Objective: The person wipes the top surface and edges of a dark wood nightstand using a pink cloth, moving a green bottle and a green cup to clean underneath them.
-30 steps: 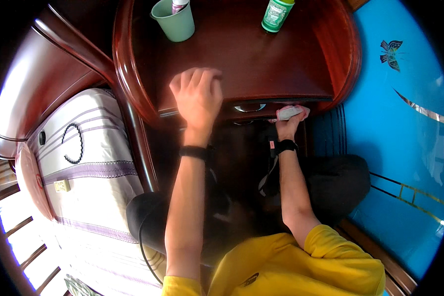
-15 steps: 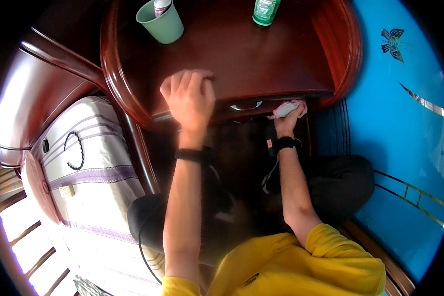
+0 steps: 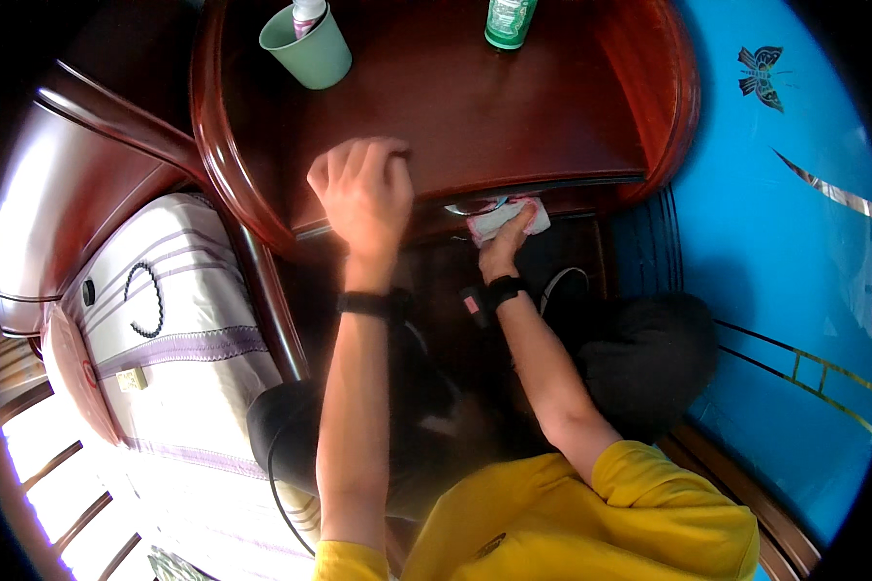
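Right hand [image 3: 502, 250] — gripping a cloth [image 3: 491, 222] — has shifted left toward the drawer handle [image 3: 463, 209]; left hand [image 3: 366, 198] curled, can't tell further.

Hands: 2, left hand [image 3: 363, 198] plus right hand [image 3: 506, 244], with 2 dark wristbands, one on the left wrist [image 3: 363, 305] and one on the right wrist [image 3: 506, 289], and 1 white-and-pink cloth [image 3: 484, 225]. Furniture side: 1 red-brown cabinet [image 3: 436, 116], 1 silver handle [image 3: 463, 209] visible on it, 1 pale green cup [image 3: 318, 63] with 1 white-and-pink container [image 3: 305, 19] in it, 1 green-and-white bottle [image 3: 510, 24]. Rest of the count: 1 striped mattress [image 3: 203, 378] carrying 1 black beaded string [image 3: 161, 305], 1 dark disc [image 3: 89, 292] and 1 small yellowish box [image 3: 131, 380], then 1 butterfly figure [image 3: 763, 77] on 1 blue panel [image 3: 785, 242].
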`<action>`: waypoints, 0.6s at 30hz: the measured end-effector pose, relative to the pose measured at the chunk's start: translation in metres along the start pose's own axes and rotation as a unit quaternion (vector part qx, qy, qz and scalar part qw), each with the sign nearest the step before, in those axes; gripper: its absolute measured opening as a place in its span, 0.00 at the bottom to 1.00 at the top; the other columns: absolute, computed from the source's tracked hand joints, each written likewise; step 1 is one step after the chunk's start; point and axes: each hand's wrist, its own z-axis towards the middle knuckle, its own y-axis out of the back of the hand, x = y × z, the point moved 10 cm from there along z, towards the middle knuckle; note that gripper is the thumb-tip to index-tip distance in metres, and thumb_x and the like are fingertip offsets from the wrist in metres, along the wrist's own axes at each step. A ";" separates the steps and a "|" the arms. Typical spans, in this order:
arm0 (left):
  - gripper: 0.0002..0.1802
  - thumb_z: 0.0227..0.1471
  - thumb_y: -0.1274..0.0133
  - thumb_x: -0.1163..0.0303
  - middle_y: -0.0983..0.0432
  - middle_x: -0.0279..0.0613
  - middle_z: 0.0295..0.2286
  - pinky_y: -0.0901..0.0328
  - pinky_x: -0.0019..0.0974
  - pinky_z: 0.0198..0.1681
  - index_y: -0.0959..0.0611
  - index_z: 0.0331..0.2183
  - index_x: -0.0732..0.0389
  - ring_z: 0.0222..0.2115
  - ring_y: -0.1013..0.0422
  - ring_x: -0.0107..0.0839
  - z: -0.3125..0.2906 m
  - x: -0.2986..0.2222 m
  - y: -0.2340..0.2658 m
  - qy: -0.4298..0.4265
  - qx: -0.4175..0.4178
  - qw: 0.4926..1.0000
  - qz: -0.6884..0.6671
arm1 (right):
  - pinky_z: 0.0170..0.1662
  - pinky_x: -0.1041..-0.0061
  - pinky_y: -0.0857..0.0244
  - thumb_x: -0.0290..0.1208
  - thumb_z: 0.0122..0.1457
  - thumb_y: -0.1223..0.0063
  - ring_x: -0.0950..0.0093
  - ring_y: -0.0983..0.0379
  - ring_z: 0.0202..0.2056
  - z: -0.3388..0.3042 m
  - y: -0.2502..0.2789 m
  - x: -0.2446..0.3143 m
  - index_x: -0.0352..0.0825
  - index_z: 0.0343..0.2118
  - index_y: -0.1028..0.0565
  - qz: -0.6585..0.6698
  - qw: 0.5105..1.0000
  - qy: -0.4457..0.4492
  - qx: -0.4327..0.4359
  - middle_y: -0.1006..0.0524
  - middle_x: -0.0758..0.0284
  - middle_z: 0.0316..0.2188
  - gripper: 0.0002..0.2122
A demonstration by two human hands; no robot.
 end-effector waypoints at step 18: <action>0.07 0.48 0.41 0.75 0.18 0.30 0.31 0.40 0.42 0.54 0.14 0.29 0.51 0.40 0.25 0.33 -0.001 0.002 -0.002 0.007 0.013 1.000 -0.023 | 0.70 0.61 0.50 0.69 0.66 0.62 0.63 0.41 0.66 -0.008 -0.001 -0.058 0.40 0.70 0.41 0.000 0.999 -0.024 0.027 0.37 0.66 0.68 0.40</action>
